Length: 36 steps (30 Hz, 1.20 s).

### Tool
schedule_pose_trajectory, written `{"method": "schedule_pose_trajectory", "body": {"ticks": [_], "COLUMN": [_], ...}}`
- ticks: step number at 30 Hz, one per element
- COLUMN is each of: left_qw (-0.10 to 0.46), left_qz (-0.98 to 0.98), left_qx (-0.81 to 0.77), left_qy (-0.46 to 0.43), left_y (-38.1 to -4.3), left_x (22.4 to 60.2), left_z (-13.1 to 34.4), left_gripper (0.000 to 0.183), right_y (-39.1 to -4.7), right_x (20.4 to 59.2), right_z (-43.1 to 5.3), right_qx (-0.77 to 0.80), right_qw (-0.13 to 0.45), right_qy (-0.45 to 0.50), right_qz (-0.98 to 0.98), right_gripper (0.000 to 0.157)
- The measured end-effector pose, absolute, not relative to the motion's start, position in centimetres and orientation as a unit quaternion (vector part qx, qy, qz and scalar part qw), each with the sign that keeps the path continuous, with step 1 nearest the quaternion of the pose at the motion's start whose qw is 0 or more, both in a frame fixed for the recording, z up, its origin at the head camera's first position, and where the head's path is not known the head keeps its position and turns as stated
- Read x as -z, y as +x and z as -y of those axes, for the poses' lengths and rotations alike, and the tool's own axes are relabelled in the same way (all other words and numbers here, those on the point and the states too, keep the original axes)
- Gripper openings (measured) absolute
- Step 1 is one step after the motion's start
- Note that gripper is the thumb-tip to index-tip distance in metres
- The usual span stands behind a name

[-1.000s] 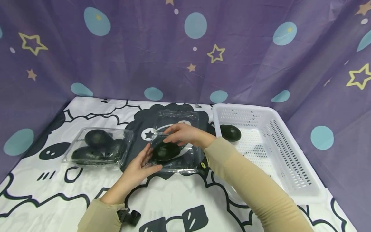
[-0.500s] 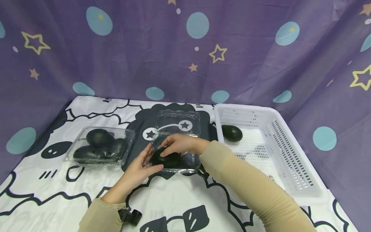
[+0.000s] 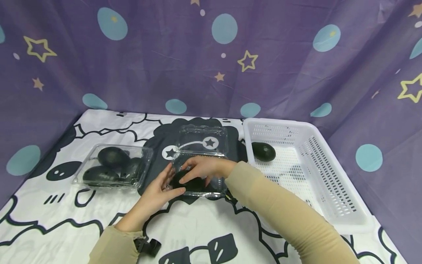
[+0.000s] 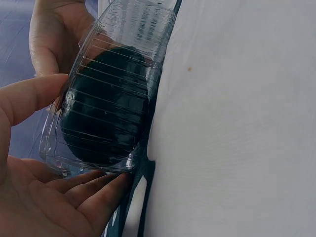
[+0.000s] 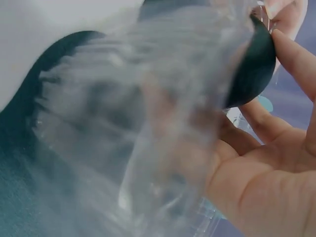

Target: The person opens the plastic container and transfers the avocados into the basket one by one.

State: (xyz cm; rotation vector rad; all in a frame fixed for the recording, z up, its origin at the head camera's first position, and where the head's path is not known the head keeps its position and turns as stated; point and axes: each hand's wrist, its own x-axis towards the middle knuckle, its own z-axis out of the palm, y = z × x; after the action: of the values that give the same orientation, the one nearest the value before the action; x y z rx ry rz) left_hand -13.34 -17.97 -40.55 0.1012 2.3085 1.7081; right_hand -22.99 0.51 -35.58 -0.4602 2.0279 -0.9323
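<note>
In the middle of the table a clear plastic clamshell box point(image 3: 215, 186) lies with its lid point(image 3: 202, 137) folded back, away from me. My left hand point(image 3: 158, 192) holds its left end, thumb at the near rim and fingers against the end wall. A dark green avocado point(image 4: 106, 108) shows through the ribbed wall in the left wrist view. Reaching in from above, my right hand point(image 3: 204, 168) grips this avocado, thumb and fingers spread round it. The right wrist view shows the avocado point(image 5: 254, 74) between thumb and fingers, with blurred clear plastic in front.
To the left sits another clear box point(image 3: 140, 181) with its lid down over 3 avocados point(image 3: 113, 157). A white perforated basket point(image 3: 329, 176) stands at the right, one avocado point(image 3: 263, 151) at its left wall. A purple curtain point(image 3: 148, 66) hangs behind.
My right hand has moved down and toward me with the avocado, lowering it into the box. The left hand has stayed at the box's left end.
</note>
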Motion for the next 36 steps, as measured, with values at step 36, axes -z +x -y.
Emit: {"method": "schedule_pose_trajectory", "body": {"ticks": [36], "left_qw": [0.123], "left_qz": [-0.804], "left_qx": [-0.581], "left_qy": [0.034], "left_y": [-13.45], "left_x": [40.63], "left_z": [17.90], "left_gripper": [0.101], "right_y": [-22.89], "right_x": [35.59], "right_z": [-0.50], "right_qx": [0.372], "right_qw": [0.428], "right_qy": [-0.200], "right_qz": [-0.799], "right_gripper": [0.056]}}
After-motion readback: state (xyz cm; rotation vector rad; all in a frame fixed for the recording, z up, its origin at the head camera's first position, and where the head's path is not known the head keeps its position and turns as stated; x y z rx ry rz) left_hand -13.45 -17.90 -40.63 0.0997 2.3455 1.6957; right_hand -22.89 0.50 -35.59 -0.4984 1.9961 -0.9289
